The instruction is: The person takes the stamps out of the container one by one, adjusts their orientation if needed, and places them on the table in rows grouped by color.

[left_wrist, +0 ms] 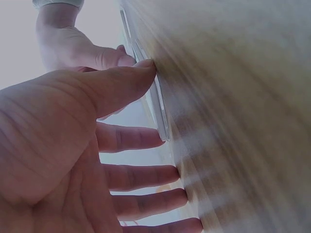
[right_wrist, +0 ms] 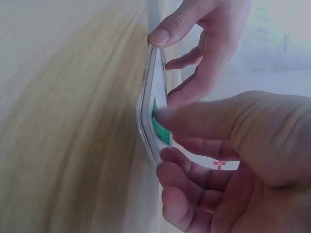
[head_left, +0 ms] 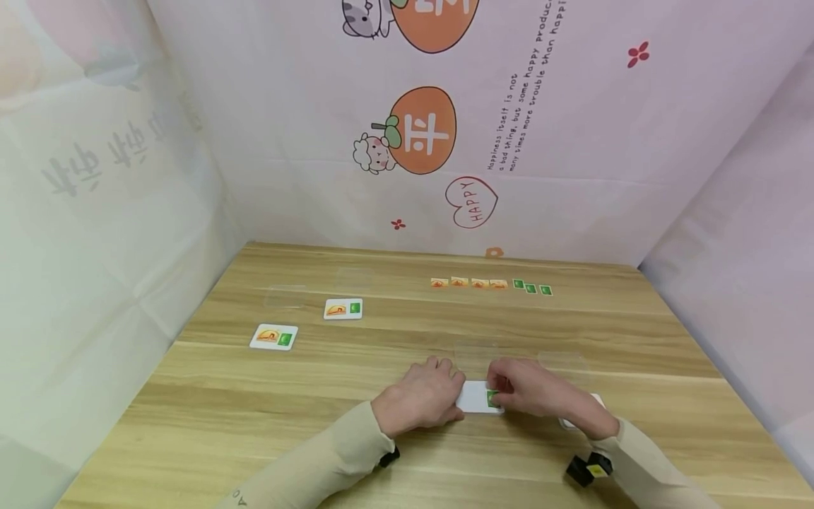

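Note:
A white rounded card (head_left: pixel 473 397) lies on the wooden table between both hands. My left hand (head_left: pixel 422 396) holds its left end, thumb at the near edge and index finger at the far edge; the other fingers rest spread on the tabletop, as the left wrist view shows. At the right end of the card is a small green square (right_wrist: pixel 160 128). My right hand (head_left: pixel 537 389) has its thumb on this square, with its other fingers curled by the card's end. Part of the square is hidden under the thumb. Another white card (head_left: pixel 598 401) shows partly behind the right wrist.
Two white cards (head_left: pixel 274 337) (head_left: pixel 343 309) with orange and green pictures lie at left. Clear plates (head_left: pixel 286 297) (head_left: pixel 564 364) lie behind the cards. Several orange pictures (head_left: pixel 459 281) and green squares (head_left: pixel 531 288) are lined up at the back, before the cloth wall (head_left: pixel 318 177).

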### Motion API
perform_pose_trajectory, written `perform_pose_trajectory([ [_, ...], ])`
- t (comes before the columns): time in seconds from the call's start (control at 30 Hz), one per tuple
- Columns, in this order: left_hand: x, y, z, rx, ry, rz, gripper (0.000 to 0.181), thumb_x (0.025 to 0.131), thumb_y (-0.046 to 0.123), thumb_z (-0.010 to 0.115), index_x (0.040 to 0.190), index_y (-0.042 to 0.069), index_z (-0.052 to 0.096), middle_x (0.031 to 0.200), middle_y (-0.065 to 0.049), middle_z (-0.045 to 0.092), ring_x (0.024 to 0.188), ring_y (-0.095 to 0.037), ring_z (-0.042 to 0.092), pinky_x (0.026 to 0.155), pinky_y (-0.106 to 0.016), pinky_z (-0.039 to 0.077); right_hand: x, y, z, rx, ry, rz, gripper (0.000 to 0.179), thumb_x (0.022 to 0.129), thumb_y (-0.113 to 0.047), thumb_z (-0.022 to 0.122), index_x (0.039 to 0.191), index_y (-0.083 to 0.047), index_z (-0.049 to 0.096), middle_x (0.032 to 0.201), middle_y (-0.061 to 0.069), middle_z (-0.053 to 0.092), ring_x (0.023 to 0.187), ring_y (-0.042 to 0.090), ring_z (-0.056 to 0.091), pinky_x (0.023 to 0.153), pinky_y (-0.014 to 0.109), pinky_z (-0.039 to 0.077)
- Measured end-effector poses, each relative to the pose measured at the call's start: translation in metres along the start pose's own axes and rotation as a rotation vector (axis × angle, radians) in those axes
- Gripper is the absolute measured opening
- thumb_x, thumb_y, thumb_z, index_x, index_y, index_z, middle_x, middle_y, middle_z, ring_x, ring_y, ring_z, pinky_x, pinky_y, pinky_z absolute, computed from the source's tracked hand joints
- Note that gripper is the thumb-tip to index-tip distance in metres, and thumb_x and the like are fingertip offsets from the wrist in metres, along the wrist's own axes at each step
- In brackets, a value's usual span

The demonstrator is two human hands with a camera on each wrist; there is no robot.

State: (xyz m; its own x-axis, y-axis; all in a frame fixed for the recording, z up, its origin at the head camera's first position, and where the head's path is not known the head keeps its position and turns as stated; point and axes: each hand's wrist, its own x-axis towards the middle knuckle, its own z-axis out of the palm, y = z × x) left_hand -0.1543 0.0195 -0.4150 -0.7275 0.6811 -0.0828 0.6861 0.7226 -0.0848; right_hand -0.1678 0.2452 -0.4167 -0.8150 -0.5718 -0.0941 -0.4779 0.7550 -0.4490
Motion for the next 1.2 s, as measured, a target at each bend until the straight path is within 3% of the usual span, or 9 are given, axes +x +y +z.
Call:
perform_pose_trajectory([
  [0.3,0.0,-0.001,-0.001,0.01,-0.004,0.009,0.05,0.089,0.056,0.063,0.12,0.017,0.061,0.109,-0.002,0.062,0.092,-0.015,0.057,0.065,-0.029,0.052,0.001,0.001,-0.001,-0.007,0.021,-0.031,0.017,0.088,-0.005,0.068,0.082,-0.018,0.059,0.074,-0.011,0.053,0.066,0.001,0.044,0.057,0.019,0.039],
  [0.7,-0.001,0.0,-0.002,0.003,-0.01,0.003,0.05,0.089,0.056,0.064,0.121,0.017,0.061,0.109,-0.001,0.062,0.092,-0.015,0.056,0.066,-0.029,0.052,0.004,0.005,-0.009,-0.021,0.005,-0.021,0.02,0.089,-0.006,0.067,0.081,-0.021,0.059,0.075,-0.013,0.054,0.069,0.002,0.047,0.06,0.021,0.042],
  [0.97,-0.001,0.0,-0.002,0.008,-0.005,0.004,0.05,0.088,0.056,0.064,0.12,0.017,0.061,0.107,-0.001,0.062,0.092,-0.015,0.056,0.065,-0.029,0.051,0.004,0.012,-0.021,0.029,-0.007,-0.037,0.017,0.091,-0.005,0.065,0.082,-0.018,0.058,0.074,-0.01,0.054,0.068,0.003,0.048,0.06,0.021,0.042],
  [1.2,-0.001,0.0,0.0,0.007,-0.004,0.002,0.049,0.088,0.057,0.064,0.118,0.017,0.062,0.107,-0.001,0.062,0.091,-0.015,0.056,0.065,-0.029,0.051,0.004,0.018,-0.03,-0.009,0.012,-0.031,0.017,0.092,-0.006,0.064,0.083,-0.018,0.058,0.074,-0.01,0.053,0.067,0.002,0.046,0.058,0.021,0.041],
])
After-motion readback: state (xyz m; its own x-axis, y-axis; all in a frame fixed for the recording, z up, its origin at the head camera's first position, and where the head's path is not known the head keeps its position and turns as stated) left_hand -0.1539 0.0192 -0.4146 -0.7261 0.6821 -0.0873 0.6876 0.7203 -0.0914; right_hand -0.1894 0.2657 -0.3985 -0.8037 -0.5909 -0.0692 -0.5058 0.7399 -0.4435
